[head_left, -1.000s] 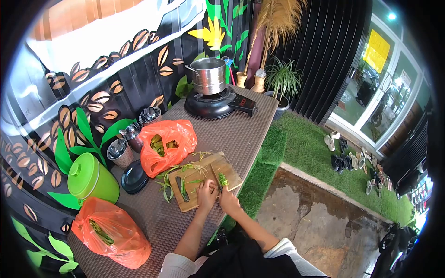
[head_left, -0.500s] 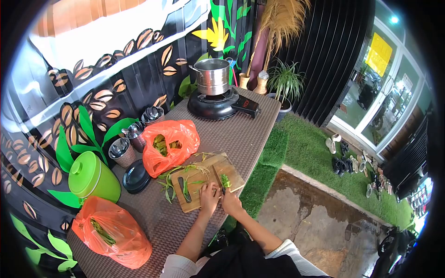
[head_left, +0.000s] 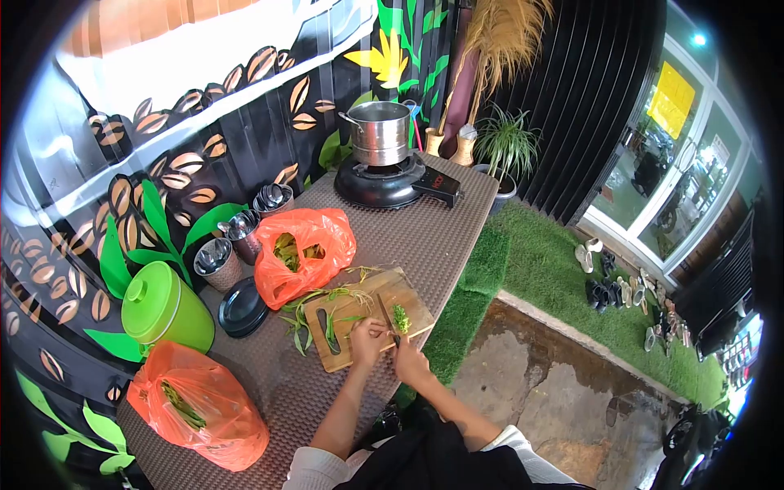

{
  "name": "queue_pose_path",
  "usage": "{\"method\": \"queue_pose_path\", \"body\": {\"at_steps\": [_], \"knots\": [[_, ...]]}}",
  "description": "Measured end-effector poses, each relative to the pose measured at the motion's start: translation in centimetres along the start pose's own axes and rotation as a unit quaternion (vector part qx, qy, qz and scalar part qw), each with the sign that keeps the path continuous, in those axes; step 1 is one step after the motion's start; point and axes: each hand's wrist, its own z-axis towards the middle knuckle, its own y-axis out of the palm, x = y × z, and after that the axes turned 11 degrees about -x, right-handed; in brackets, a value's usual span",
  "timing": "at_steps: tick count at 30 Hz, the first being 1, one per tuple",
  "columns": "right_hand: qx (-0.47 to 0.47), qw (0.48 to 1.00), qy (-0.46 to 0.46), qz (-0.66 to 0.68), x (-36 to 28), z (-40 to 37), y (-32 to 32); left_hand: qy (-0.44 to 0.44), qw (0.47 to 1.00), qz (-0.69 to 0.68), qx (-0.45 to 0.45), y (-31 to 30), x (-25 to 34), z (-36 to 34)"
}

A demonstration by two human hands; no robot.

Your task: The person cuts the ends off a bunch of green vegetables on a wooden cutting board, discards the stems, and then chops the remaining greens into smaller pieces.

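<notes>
A knife (head_left: 384, 311) slants over the wooden cutting board (head_left: 351, 311), its handle closed in my right hand (head_left: 412, 362) at the board's near edge. Just right of the blade sits a small heap of chopped greens (head_left: 400, 318). My left hand (head_left: 367, 341) rests on the board left of the knife, fingers curled and pinched together; what they pinch, if anything, is too small to make out. Long green leaves (head_left: 299, 331) and thin stalks lie on the board's left side and spill onto the table.
Beyond the board stands an open orange bag (head_left: 306, 245) of leaves; another orange bag (head_left: 200, 412) is at near left. A green lidded bucket (head_left: 163, 310), dark plates (head_left: 242, 308) and cutlery cups (head_left: 217, 263) line the wall. A steel pot (head_left: 380, 135) tops the stove (head_left: 376, 184).
My left hand has shifted slightly back from the blade, its fingers more curled. My right hand still grips the knife. The whole view has moved a little.
</notes>
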Motion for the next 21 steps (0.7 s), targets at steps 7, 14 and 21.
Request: {"method": "queue_pose_path", "body": {"at_steps": [7,14,21], "knots": [[-0.010,1.000,0.004,-0.005,0.0,1.9,-0.2,0.009,0.999,0.035,-0.024,-0.1,-0.3,-0.2],[-0.011,1.000,0.016,0.011,-1.4,-0.6,0.1,0.045,0.994,0.091,0.028,0.0,1.3,-1.6],[0.007,1.000,-0.013,0.012,0.0,1.6,0.1,0.078,0.993,0.084,0.020,-0.6,1.2,-1.2]]}}
